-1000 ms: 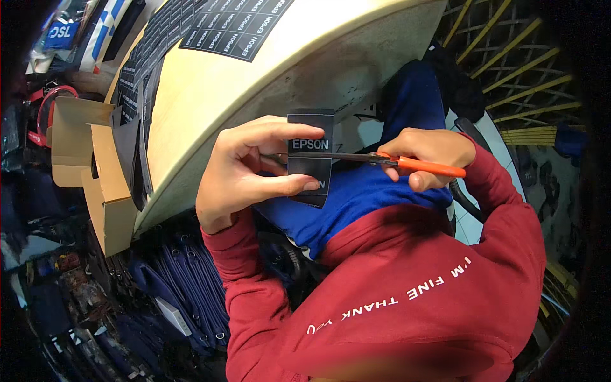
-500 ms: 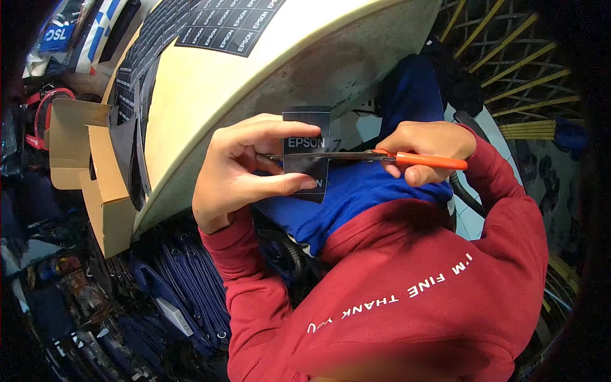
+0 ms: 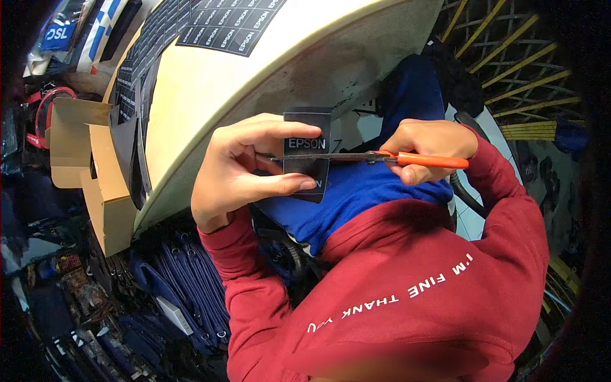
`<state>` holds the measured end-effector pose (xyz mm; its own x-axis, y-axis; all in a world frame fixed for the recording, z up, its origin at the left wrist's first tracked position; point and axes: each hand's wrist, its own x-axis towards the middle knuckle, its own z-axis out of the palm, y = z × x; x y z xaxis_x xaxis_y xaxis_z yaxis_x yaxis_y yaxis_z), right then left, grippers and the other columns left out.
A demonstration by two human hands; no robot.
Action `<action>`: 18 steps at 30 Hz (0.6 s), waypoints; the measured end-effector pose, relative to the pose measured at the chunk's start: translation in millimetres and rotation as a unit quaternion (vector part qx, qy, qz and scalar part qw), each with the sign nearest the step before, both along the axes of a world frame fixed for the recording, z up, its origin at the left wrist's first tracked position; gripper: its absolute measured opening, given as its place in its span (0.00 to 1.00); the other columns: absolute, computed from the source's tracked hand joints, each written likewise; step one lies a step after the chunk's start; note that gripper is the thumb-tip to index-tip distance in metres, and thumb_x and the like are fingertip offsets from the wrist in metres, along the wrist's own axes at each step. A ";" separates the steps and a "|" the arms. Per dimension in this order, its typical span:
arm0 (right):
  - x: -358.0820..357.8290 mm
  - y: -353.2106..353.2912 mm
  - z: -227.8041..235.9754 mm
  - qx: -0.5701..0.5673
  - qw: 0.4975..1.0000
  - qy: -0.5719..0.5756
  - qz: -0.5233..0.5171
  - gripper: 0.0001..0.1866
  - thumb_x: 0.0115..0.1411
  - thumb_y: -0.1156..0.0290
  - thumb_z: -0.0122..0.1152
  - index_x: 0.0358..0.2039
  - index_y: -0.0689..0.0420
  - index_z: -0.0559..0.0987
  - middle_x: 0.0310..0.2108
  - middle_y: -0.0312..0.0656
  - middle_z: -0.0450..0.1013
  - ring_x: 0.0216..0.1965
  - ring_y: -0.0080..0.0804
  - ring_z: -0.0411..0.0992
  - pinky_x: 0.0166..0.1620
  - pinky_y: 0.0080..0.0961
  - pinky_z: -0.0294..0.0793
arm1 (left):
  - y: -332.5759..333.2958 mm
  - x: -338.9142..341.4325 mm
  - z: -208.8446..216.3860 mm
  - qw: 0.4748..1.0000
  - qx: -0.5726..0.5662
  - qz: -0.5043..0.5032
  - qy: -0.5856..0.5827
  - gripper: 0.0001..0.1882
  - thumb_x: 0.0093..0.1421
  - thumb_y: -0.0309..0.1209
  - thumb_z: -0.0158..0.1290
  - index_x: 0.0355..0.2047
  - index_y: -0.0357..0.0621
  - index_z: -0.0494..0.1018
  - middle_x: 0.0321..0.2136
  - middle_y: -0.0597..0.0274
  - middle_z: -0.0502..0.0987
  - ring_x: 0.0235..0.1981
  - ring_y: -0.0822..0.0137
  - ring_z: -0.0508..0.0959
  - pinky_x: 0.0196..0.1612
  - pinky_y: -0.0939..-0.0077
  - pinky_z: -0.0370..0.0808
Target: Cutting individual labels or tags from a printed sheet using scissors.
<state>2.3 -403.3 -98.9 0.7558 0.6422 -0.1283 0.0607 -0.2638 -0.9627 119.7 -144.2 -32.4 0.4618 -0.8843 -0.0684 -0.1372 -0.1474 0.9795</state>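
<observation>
- The room behind is crowded: a yellow lattice (image 3: 531, 131) stands at the right, and dark blue strapped goods (image 3: 191, 280) are piled at the lower left.
- A cream table (image 3: 203, 83) with a curved edge fills the upper left; on it lies a sheet of black labels (image 3: 232, 28) with pale print.
- The person wears a maroon sweatshirt (image 3: 407, 254) and blue trousers (image 3: 356, 197), and the work is held above the lap.
- An opened cardboard box (image 3: 118, 219) is beside the table edge, to the left of both hands.
- The left hand (image 3: 238, 162) pinches the black strip (image 3: 305, 167), with the index finger on its upper part and the thumb on its lower part.
- The right hand (image 3: 429, 146) is closed around the orange handles of the scissors (image 3: 375, 156), to the right of the strip and apart from it.
- The strip lies between the hands, touching only the left one. Its long axis runs nearly up and down, while the blades come from the right and cross it almost squarely, between finger and thumb. How deep the cut goes, I cannot tell.
- Compared with one second ago, the handles lie more level; the left hand's hold on the strip looks the same.
</observation>
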 end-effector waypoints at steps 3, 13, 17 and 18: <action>-1.4 0.5 -0.8 -0.030 0.999 -0.016 -0.014 0.34 0.58 0.40 0.50 0.16 0.63 0.68 0.11 0.42 0.58 0.15 0.27 0.56 0.19 0.33 0.58 | -0.6 0.4 5.0 1.000 0.013 -0.001 -0.019 0.26 0.40 0.16 0.65 0.43 0.36 0.76 0.37 0.60 0.75 0.33 0.77 0.75 0.32 0.88 0.76; -3.4 4.1 3.3 -0.072 0.996 -0.037 -0.030 0.33 0.59 0.43 0.50 0.13 0.62 0.67 0.09 0.44 0.55 0.12 0.34 0.53 0.18 0.35 0.56 | 3.1 -2.8 2.7 1.000 0.023 0.008 -0.014 0.27 0.39 0.16 0.66 0.43 0.38 0.76 0.34 0.65 0.73 0.28 0.82 0.71 0.29 0.90 0.74; -5.5 3.3 5.7 -0.095 0.994 -0.031 -0.048 0.31 0.59 0.46 0.53 0.14 0.63 0.68 0.09 0.46 0.57 0.12 0.34 0.54 0.18 0.35 0.56 | 0.6 -2.6 5.2 0.999 0.023 0.010 -0.024 0.27 0.39 0.17 0.66 0.43 0.38 0.76 0.34 0.65 0.73 0.28 0.82 0.71 0.29 0.90 0.73; -7.3 1.0 6.2 -0.097 0.993 -0.033 -0.050 0.31 0.59 0.46 0.53 0.14 0.63 0.68 0.09 0.46 0.57 0.12 0.34 0.54 0.18 0.35 0.56 | -0.3 -1.0 4.8 0.999 0.032 0.012 -0.032 0.27 0.40 0.17 0.65 0.44 0.38 0.76 0.35 0.64 0.73 0.28 0.82 0.71 0.28 0.90 0.72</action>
